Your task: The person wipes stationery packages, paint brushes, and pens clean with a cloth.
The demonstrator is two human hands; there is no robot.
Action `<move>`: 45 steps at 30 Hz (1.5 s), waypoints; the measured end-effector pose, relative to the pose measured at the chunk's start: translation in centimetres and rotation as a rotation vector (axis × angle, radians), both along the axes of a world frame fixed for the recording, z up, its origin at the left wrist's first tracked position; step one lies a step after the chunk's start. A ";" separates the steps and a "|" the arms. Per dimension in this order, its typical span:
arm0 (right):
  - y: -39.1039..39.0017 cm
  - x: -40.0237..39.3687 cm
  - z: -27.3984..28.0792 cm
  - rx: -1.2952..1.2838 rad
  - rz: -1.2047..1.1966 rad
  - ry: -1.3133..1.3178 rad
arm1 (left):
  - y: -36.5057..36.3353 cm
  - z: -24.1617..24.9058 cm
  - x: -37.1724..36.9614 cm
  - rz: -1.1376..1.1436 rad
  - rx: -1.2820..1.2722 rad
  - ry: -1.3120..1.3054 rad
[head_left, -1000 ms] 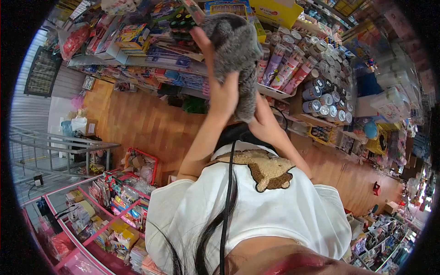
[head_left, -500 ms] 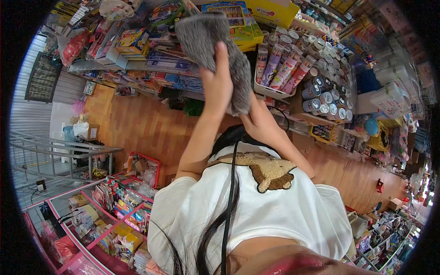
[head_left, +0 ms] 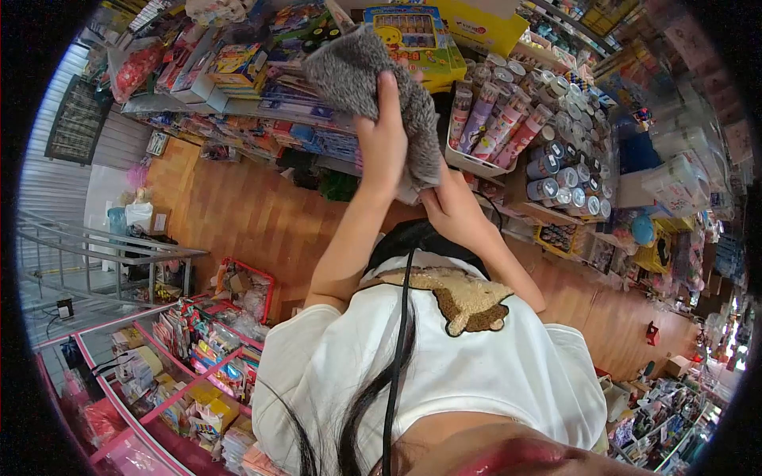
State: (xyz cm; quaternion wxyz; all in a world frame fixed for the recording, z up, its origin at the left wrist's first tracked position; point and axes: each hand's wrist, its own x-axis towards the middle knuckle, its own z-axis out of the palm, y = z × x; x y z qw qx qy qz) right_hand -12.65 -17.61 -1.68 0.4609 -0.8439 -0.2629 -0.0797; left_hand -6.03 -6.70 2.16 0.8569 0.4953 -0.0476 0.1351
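Note:
A grey fuzzy cloth (head_left: 349,67) hangs folded between my two hands, in front of my chest. My left hand (head_left: 384,147) is closed around its middle, the thumb lying on top and fingertips showing at the far side. Lower down, my right hand (head_left: 454,208) grips the cloth's bottom end, with its fingers partly hidden behind. Just beyond the cloth is a yellow and blue boxed set (head_left: 409,40) on the shelf. To the right of it, a white bin (head_left: 484,165) holds several patterned tubes (head_left: 502,119) with clear lids.
Shelves of packaged goods (head_left: 302,119) run along the front. Clear-lidded jars (head_left: 556,178) are stacked at the right. Behind me on the left stand a pink-edged glass case (head_left: 135,412) and a metal railing (head_left: 103,258). Wooden floor (head_left: 238,206) lies below.
The cloth has shifted slightly and its top corner now folds differently. Both hands keep their hold, and my left hand has moved a little to the right. The view has tilted slightly.

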 end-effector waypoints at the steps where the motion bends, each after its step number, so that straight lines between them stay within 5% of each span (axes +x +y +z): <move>1: 0.3 -0.2 1.0 0.070 0.046 0.068 | 0.5 0.8 0.5 -0.028 -0.077 0.068; 7: 0.8 -3.1 2.0 0.092 0.146 0.294 | 9.6 2.2 8.6 -0.192 -0.201 -0.080; 11: 0.3 -4.0 0.7 0.393 0.227 0.570 | 13.7 2.0 11.9 -0.205 -0.280 -0.154; 14: -0.4 -4.3 0.0 0.610 0.297 0.690 | 17.7 1.0 14.6 0.021 -0.169 -0.061; 15: -0.6 -4.5 -0.3 0.666 0.301 0.706 | 16.3 3.1 12.7 0.232 -0.225 0.233; 19: -1.3 -3.6 -0.1 0.822 0.296 0.712 | 12.8 0.5 8.1 -0.045 -0.251 -0.108; 23: -0.7 -3.0 0.1 0.749 0.223 0.686 | 5.7 1.2 0.2 -0.042 0.130 0.294; 26: -0.7 -3.2 -1.3 0.588 0.192 0.751 | 2.1 -0.8 -1.0 -0.109 0.051 0.131; 29: -2.7 -2.6 -0.2 0.231 0.182 0.508 | 3.1 -0.9 0.0 -0.151 0.149 0.157; 32: -4.2 -1.0 1.2 0.428 0.103 0.354 | 4.4 0.9 -0.6 -0.115 0.503 -0.002; 36: -8.0 1.6 2.1 0.536 0.162 0.419 | 4.4 2.0 -1.3 -0.493 0.855 -0.182; 40: -8.0 1.5 1.5 0.229 -0.038 0.516 | 3.7 4.1 -1.0 -0.645 1.363 -0.116; 41: -8.3 1.6 1.6 0.261 0.005 0.615 | 3.5 1.3 0.2 -0.600 1.136 -0.301; 44: -6.2 1.1 3.9 0.430 0.088 0.738 | 4.4 2.1 1.1 -0.304 1.544 -0.270; 45: -5.5 0.7 3.7 0.537 0.076 0.659 | 5.1 1.8 1.7 -0.208 1.381 -0.292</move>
